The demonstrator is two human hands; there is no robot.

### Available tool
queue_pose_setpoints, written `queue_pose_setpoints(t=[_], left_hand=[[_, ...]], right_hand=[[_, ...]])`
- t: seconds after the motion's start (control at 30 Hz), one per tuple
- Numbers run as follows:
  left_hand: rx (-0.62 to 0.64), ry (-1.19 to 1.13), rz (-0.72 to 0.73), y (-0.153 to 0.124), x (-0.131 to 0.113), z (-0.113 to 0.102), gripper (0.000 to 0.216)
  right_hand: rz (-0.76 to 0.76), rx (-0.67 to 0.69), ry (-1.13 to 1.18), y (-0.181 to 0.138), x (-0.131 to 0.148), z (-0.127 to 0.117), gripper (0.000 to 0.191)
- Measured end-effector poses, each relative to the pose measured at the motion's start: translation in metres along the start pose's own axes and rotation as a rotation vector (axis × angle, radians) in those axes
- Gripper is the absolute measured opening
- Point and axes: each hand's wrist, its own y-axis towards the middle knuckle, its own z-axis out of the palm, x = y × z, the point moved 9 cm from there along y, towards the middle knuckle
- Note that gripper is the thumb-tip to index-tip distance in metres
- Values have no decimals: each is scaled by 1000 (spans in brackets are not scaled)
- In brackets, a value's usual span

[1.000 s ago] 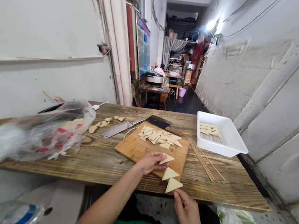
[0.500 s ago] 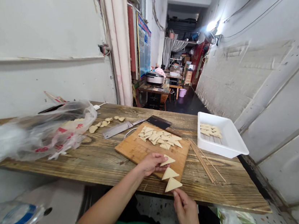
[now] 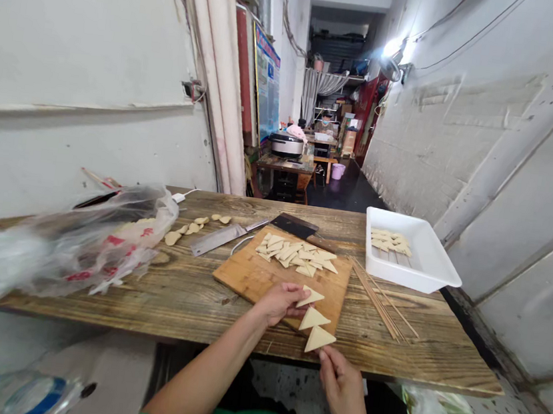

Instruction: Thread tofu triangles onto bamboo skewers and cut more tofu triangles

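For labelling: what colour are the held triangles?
The triangles are pale cream, clearest in the head view.

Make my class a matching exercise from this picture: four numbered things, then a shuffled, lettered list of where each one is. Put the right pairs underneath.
Things
1. Left hand
2. White tray
3. Right hand
4. Clear plastic bag

Places
A. On the left side of the wooden table, red print showing
B. At the near end of a row of three, by the closest triangle
C. On the right side of the table, pale pieces inside
D. With fingers on the farthest triangle of that row

Right pairs: 1-D, 2-C, 3-B, 4-A
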Motion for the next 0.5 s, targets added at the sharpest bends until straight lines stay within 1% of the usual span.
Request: queue_pose_setpoints(t=[0.27, 0.5], left_hand=[[0, -1, 7, 3, 3, -3, 35], [-15, -5, 3, 2, 3, -4, 32]], right_hand=[[-15, -6, -10, 1, 1, 2, 36], [-19, -30, -17, 4, 2, 3, 39]])
